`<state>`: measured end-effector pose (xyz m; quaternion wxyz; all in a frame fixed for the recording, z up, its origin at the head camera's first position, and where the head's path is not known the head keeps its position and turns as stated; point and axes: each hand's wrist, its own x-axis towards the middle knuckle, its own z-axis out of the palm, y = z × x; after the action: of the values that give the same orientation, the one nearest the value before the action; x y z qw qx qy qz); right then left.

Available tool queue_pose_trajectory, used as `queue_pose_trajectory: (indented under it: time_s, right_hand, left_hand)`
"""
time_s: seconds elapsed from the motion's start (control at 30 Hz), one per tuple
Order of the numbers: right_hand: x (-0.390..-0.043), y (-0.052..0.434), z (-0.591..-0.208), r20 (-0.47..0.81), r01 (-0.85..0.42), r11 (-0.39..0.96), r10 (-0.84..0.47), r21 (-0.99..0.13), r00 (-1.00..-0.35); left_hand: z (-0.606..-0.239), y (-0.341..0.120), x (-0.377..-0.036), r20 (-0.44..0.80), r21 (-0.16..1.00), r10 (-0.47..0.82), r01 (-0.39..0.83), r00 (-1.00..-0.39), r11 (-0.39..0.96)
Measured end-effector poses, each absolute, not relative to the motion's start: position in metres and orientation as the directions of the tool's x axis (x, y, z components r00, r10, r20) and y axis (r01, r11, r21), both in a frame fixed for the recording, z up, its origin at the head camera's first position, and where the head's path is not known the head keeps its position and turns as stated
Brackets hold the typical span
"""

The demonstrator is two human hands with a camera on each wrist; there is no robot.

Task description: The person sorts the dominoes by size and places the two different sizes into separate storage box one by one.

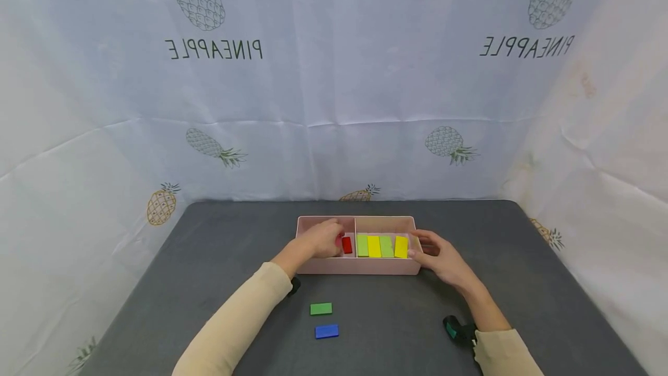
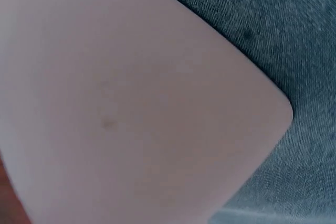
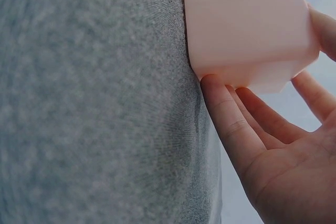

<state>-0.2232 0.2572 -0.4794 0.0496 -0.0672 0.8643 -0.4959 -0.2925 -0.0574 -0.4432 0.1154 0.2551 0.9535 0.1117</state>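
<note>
A pink two-compartment box [image 1: 360,267] lies lengthwise across the dark table. My left hand [image 1: 320,238] reaches into its left compartment, fingers bent down and pinching a red block [image 1: 339,241], mostly hidden by them. Right beside the fingertips lies another red block [image 1: 347,245]. Light green blocks [image 1: 362,245] and yellow blocks [image 1: 374,246] stand in a row in the right compartment. At the box's right end, my right hand [image 1: 440,257] grips the wall between thumb and fingers. The right wrist view has its fingers [image 3: 231,114] against the outside of the end wall.
On the table in front of the box lie a green block [image 1: 320,308] and, nearer, a blue block [image 1: 326,331]. A white curtain [image 1: 334,86] with pineapple prints hangs behind the table [image 1: 235,231] and along both sides.
</note>
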Motion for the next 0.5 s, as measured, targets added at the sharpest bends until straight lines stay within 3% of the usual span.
queue_pose_trajectory:
  time_s: [0.5]
  right_hand:
    - [-0.2231, 0.2566, -0.4777, -0.021, -0.064, 0.493, -0.166, -0.868, -0.986]
  left_hand:
    - [-0.4407, -0.0555, -0.2913, -0.171, 0.325, 0.501, 0.431, -0.849, 0.842]
